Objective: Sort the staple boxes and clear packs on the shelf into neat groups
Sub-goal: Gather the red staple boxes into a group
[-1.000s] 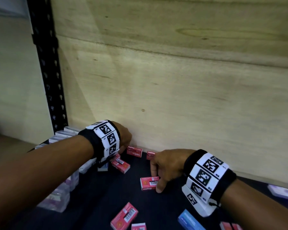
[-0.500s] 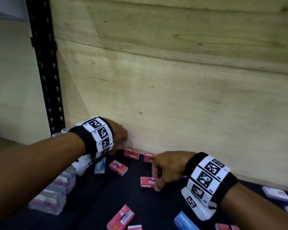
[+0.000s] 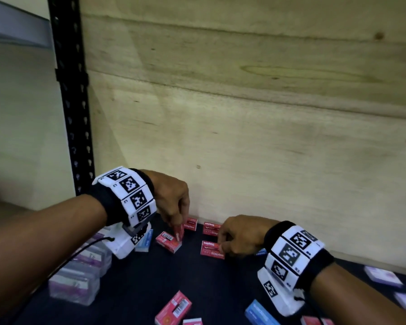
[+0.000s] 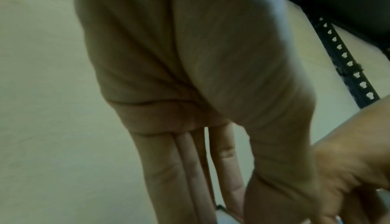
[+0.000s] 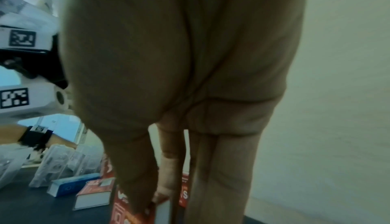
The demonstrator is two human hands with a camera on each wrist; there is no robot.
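Note:
Red staple boxes lie scattered on the dark shelf (image 3: 131,277) near the wooden back wall. My left hand (image 3: 178,227) pinches one red staple box (image 3: 180,234) on its edge, just above another red box (image 3: 168,242) that lies flat. My right hand (image 3: 220,247) grips a red box marked Staples (image 3: 210,249); in the right wrist view the thumb and fingers (image 5: 166,192) close on this red box (image 5: 126,211). Two more red boxes (image 3: 189,224) (image 3: 211,228) sit against the wall. Clear packs (image 3: 80,275) stand stacked at the left. The left wrist view shows only my palm and fingers (image 4: 190,177).
A blue box (image 3: 145,241) lies under my left wrist and another blue box (image 3: 259,313) at the front right. A loose red box (image 3: 174,307) lies at the front. Purple-white packs (image 3: 382,276) sit at the right. A black perforated upright (image 3: 73,113) bounds the left.
My left hand has moved right from the wall corner and now shows a red box on edge in its fingers. My right hand has stayed at its box, which has turned label up.

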